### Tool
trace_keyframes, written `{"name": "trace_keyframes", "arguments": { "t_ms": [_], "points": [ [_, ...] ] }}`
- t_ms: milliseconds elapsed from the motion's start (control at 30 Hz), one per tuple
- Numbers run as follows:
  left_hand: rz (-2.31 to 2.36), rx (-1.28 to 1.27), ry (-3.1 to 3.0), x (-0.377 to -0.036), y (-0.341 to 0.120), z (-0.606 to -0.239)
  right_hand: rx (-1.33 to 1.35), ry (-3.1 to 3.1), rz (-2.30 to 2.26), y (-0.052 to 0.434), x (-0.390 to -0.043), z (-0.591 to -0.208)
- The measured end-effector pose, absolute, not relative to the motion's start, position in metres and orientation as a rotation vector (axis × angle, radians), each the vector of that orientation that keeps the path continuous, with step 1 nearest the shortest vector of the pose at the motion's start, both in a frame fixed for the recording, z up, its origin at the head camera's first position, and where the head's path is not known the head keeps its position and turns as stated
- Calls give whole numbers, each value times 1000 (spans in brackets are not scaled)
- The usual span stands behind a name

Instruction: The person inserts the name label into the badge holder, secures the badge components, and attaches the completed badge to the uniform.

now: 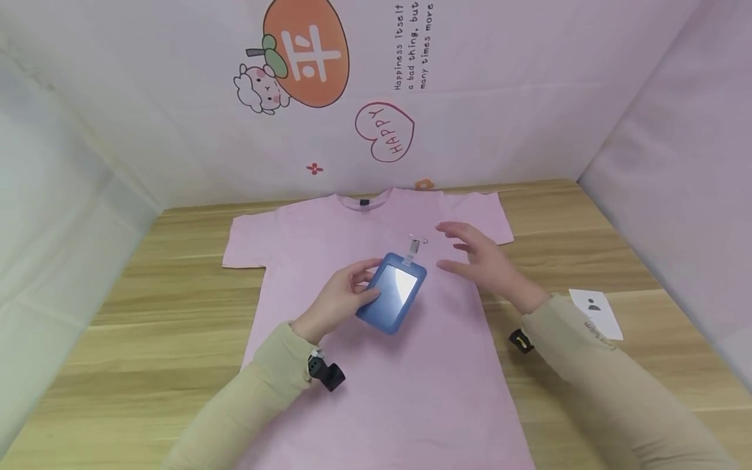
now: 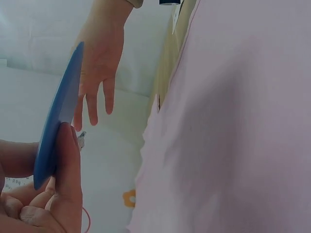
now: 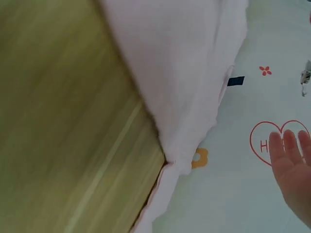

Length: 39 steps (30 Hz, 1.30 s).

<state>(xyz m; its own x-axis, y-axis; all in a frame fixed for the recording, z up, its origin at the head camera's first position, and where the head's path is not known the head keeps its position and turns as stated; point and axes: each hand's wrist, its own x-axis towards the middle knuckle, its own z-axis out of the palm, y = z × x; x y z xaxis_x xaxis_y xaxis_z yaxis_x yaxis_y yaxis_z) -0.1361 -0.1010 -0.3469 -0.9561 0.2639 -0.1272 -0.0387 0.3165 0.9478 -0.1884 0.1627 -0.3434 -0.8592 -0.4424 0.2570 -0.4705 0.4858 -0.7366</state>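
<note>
My left hand (image 1: 344, 294) pinches a blue badge holder (image 1: 384, 316) by its left edge, thumb on the front and fingers behind. The holder is tilted above a pink T-shirt (image 1: 435, 365), and in the left wrist view the holder (image 2: 60, 109) shows edge-on with its shadow on the cloth. A clear strap with a metal clip and pin (image 1: 414, 247) stands up from the holder's top. To the right of that clip, my right hand (image 1: 484, 260) hovers with fingers apart, holding nothing. The right wrist view shows its fingers (image 3: 290, 150) extended, with the clip (image 3: 305, 77) nearby.
The T-shirt lies spread on a wooden table (image 1: 587, 254), collar toward the back wall. A white card (image 1: 596, 313) with a dark print lies at the right, partly under my right sleeve. White printed cloth (image 1: 499, 98) encloses the back and sides.
</note>
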Motion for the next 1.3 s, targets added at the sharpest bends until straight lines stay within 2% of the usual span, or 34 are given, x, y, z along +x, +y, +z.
{"name": "trace_keyframes", "arguments": {
  "t_ms": [200, 467, 1300],
  "points": [
    [1647, 266, 2288, -132, -102, -343, 1107, -2547, 804, 163, -187, -347],
    [1625, 351, 2225, -127, -102, -339, 1314, -2225, 569, 161, -188, -350],
    [1536, 410, 2211, -126, -104, -342, 1343, -1998, 698, 159, -183, -347]
  ]
}}
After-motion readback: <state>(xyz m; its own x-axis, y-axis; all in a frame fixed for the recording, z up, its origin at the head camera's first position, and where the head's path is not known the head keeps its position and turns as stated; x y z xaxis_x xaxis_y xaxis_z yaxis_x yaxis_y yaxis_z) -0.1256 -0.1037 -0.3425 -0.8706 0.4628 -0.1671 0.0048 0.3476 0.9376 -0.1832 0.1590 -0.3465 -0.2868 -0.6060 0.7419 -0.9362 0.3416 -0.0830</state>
